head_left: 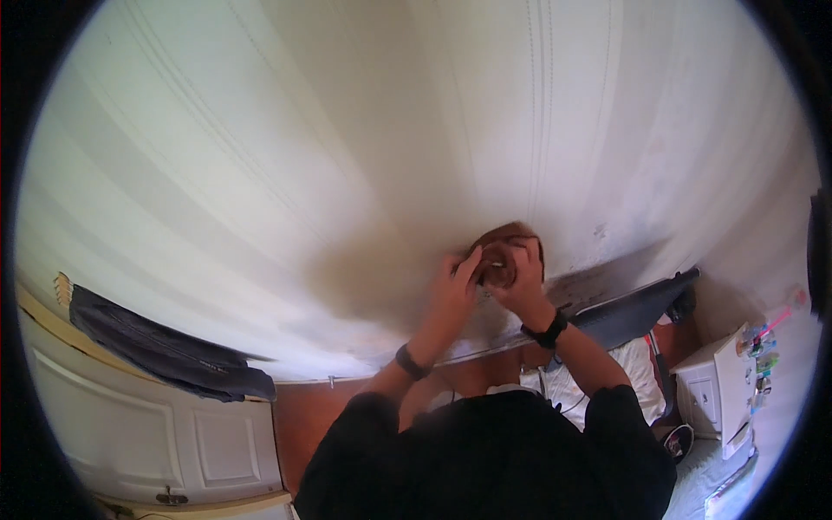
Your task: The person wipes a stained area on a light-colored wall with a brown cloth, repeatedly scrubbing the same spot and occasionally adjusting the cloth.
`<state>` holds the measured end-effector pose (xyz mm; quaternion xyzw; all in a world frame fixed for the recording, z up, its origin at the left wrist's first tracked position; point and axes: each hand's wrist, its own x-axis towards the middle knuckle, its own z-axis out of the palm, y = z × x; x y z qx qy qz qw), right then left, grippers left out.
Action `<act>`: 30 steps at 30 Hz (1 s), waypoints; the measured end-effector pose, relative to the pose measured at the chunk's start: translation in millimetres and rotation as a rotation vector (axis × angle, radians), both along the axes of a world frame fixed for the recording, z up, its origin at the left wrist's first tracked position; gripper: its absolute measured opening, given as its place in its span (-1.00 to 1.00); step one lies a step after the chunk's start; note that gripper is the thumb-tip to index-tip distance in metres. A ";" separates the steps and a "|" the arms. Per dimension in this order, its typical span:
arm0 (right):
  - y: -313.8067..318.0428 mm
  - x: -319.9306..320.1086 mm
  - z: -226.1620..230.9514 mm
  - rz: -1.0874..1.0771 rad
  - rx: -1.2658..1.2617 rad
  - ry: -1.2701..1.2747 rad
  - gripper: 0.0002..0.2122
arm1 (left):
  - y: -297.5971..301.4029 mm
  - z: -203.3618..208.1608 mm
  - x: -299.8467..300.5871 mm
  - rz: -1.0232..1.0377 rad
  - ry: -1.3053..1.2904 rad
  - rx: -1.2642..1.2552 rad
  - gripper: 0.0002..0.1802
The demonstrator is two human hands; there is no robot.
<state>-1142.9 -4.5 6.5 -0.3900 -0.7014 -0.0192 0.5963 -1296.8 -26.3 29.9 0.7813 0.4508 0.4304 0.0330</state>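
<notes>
The left hand [457, 284] and right hand [524, 282] both had their grip bent partly closed around a brown thing [497, 272], near the pale wall [381, 156].

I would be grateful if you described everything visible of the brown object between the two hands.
The brown object has a reddish tone, a curved upper edge, a darker right edge and a ring-like part lower down. The left hand and right hand hold it from either side, before the pale wall. It is blurred and partly covered, so its material, full shape and any wall contact cannot be told.
</notes>
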 end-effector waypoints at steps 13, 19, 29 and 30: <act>-16.8 -60.1 79.6 0.370 -0.127 0.076 -0.53 | -29.8 45.9 -50.7 0.191 -0.141 0.109 -0.49; 0.3 -46.3 91.9 0.250 -0.020 0.097 -0.50 | -12.6 77.4 -20.2 0.146 -0.205 0.278 -0.45; 4.9 16.2 95.8 0.384 -0.005 0.407 -0.60 | 13.5 71.4 49.7 0.047 -0.175 0.357 -0.44; 5.7 24.6 93.1 0.338 0.069 0.277 -0.60 | 12.4 67.3 52.6 0.048 -0.179 0.350 -0.44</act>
